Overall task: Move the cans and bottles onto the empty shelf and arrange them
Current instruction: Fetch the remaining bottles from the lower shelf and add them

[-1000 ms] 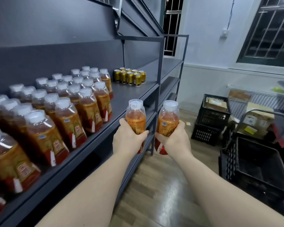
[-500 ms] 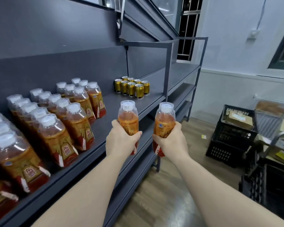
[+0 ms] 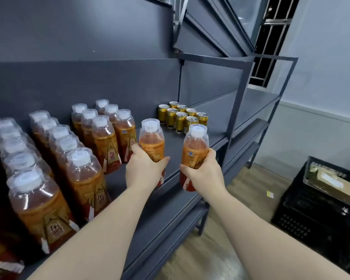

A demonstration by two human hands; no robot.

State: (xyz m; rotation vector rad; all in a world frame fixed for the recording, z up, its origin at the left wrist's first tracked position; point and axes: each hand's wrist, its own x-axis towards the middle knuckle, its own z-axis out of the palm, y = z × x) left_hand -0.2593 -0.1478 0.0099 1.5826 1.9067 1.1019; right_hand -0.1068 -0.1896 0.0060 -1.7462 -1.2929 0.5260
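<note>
Head camera gives me a dark grey metal shelf running along my left, its deck carrying most of the stock. Rows of orange drink bottles with clear overcaps stand upright on it, filling the left part from the back panel to the front edge. Down on the right, a black plastic crate sits on the wooden floor, well apart from the shelf.

I see two more of the same bottles being held upright. The left bottle is over the deck just right of the last row, close to its front bottle. My left hand is wrapped round its label, thumb across the front. I cannot tell whether its base touches the deck. The right bottle is at the front edge of the shelf, gripped round the lower body by my right hand.

Behind them a tight cluster of gold cans stands on the deck near the back panel. A small yellow scrap lies on the floor beside the crate.
</note>
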